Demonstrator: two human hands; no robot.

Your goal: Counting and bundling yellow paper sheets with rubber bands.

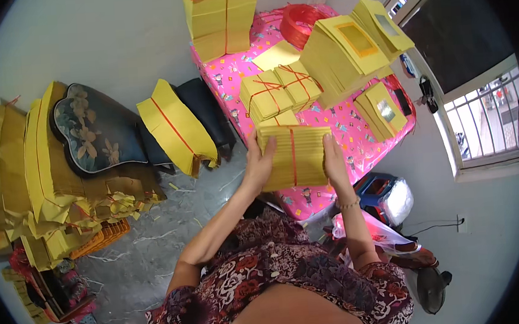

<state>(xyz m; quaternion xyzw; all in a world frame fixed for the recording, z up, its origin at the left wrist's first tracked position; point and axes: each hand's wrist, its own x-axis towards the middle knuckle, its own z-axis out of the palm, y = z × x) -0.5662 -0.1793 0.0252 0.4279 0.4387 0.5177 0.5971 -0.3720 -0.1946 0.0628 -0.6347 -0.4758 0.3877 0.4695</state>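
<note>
Between both palms I hold a thick bundle of yellow paper [278,160], bound by a red strap down its middle. My left hand [259,164] grips its left side, thumb over the top. Against the right side presses my right hand [333,163]. The bundle is above the near edge of a table with a pink patterned cover [230,92]. Just beyond it lie tied yellow bundles [267,95] with crossed red strings. Tall stacks of yellow paper [330,60] stand farther right, and a smaller stack [382,114] rests near the table's right edge.
A red strap coil [301,23] lies at the table's back beside a tall tied stack [224,20]. At left are a dark flowered chair back [97,128], a strapped yellow bundle [176,125] and large piled stacks [50,176]. Bags [372,229] sit right of my body.
</note>
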